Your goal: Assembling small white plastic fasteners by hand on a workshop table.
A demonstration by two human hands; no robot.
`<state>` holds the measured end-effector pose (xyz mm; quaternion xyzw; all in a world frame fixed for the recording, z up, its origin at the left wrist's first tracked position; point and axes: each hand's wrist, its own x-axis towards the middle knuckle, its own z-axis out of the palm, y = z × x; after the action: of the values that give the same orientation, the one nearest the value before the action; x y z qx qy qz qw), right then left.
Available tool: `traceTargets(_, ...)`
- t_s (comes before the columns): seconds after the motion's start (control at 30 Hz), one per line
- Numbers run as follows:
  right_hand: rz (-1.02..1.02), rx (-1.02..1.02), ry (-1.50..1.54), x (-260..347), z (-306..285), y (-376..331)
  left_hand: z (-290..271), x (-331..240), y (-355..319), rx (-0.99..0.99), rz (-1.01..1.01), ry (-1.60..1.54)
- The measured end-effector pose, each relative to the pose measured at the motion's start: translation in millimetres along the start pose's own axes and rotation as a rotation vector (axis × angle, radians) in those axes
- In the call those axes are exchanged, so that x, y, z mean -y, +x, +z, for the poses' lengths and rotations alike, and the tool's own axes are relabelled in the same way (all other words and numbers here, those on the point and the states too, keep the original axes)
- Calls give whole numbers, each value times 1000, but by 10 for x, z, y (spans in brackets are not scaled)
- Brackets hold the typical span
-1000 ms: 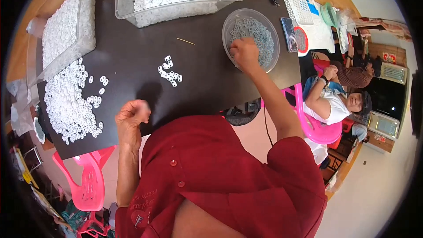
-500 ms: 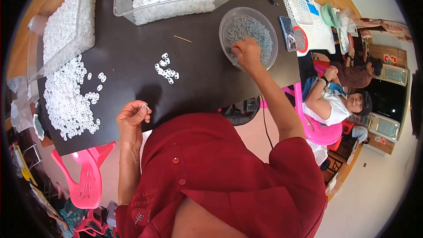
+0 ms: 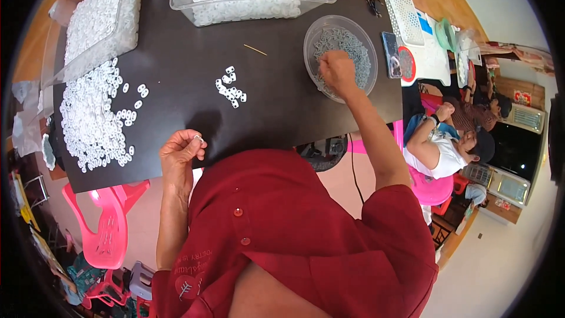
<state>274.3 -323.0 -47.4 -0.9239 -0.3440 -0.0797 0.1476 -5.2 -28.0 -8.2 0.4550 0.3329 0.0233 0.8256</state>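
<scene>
Over at the near edge of the dark desk (image 3: pixel 282 100), the left hand (image 3: pixel 179 153) has lifted and now pinches one small white ring (image 3: pixel 199 138) at its fingertips. The right hand (image 3: pixel 336 70) stays curled in the round clear bowl (image 3: pixel 315 41) of grey pieces at the far right; what it grips is hidden. So the work goes on piece by piece, I'd judge.

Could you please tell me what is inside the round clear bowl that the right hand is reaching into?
The round clear bowl holds a heap of small grey-white pieces. The right hand covers part of the heap, so whatever its fingers grip is hidden.
</scene>
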Motion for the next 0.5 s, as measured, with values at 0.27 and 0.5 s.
traceTargets(0.27, 353, -25, 226, 391, -639, 177, -34, -54, -45, 5, 1, -9)
traceTargets(0.5, 222, 220, 943, 1722, -416, 115, 197, -319, -12, 56, 42, -99)
